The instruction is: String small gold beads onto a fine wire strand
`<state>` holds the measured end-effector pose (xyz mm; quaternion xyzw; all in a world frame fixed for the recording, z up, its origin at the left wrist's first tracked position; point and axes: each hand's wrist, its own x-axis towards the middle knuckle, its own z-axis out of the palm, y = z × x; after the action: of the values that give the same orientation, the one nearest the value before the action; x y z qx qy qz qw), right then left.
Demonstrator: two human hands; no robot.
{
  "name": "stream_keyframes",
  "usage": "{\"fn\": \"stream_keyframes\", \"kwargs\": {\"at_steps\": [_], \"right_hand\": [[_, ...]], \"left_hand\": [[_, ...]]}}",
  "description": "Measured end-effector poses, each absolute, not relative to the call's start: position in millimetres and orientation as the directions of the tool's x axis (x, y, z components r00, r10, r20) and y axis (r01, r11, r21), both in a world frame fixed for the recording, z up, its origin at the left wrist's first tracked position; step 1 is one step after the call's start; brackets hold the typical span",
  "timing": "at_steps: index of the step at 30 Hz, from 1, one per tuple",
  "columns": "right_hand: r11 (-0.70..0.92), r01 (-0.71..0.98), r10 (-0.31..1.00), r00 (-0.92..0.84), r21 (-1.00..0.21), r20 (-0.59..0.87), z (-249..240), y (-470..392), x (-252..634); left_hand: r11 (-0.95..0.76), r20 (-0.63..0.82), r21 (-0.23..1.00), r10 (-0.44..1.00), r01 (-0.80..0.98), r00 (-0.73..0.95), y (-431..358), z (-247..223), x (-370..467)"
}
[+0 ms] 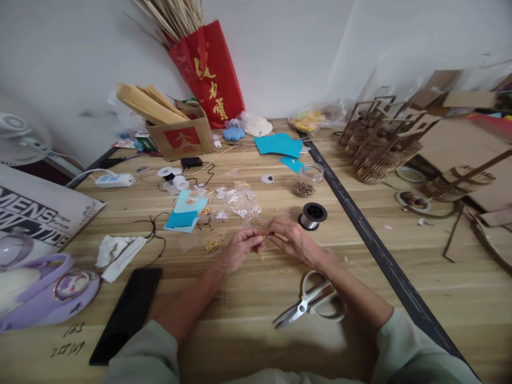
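Observation:
Over the middle of the wooden table, my left hand [242, 248] and my right hand [291, 241] meet fingertip to fingertip. Both are closed in a pinch around a small gold-coloured beaded piece [262, 256], part of which dangles below the left fingers. Fine, almost clear strands hang near my left wrist. A pile of gold beads [213, 245] lies left of my left hand, and a few more gold beads [284, 272] lie below my right hand. Behind the right hand stands a black spool of thin line [313, 216]. White-handled scissors [308, 304] rest partly open by my right forearm.
Small bags of silvery pieces [240, 200] and blue cards [183, 217] lie beyond my hands. A jar of beads [306, 186] stands farther back. To the left are a black phone [126, 314] and a purple object [48, 293]; woven baskets [380, 141] stand at right.

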<state>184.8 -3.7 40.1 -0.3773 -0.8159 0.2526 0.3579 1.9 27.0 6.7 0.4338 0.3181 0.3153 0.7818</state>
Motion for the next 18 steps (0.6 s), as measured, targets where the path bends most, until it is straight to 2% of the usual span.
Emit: {"fn": "stream_keyframes", "kwargs": {"at_steps": [10,18], "right_hand": [[0.560,0.493,0.824,-0.418,-0.665,0.383,37.3,-2.2,185.1],[0.547,0.493,0.834,-0.396,-0.677,0.385,31.6,-0.3,185.8]], "left_hand": [[0.404,-0.203,0.884,0.786,-0.236,0.584,26.0,7.9,1.7],[0.266,-0.123,0.945,0.826,-0.188,0.551,25.7,2.7,0.6]]}}
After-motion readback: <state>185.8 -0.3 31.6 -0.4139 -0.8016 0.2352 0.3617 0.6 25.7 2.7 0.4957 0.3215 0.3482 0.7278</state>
